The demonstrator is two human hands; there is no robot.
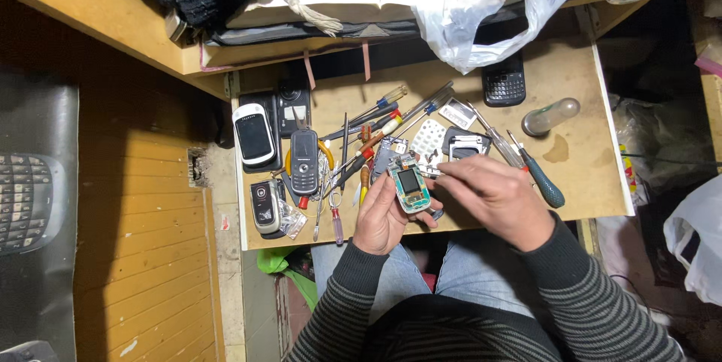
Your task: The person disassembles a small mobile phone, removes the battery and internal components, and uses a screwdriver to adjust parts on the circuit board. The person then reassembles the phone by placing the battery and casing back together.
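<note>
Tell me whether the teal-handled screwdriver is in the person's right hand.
No. The teal-handled screwdriver lies on the work board beside the right hand, which works at the opened phone held by the left hand.

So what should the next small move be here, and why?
Probably ease the tweezers a little further into the opened phone: the left hand cradles it, circuit board exposed, and the right hand holds the tips at its upper edge.

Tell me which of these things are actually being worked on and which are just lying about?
In use:
- opened phone, held in the left hand
- thin metal tool, pinched in the right hand

Lying about:
- three other phones
- loose screwdrivers
- black keypad phone
- white plastic bag
</note>
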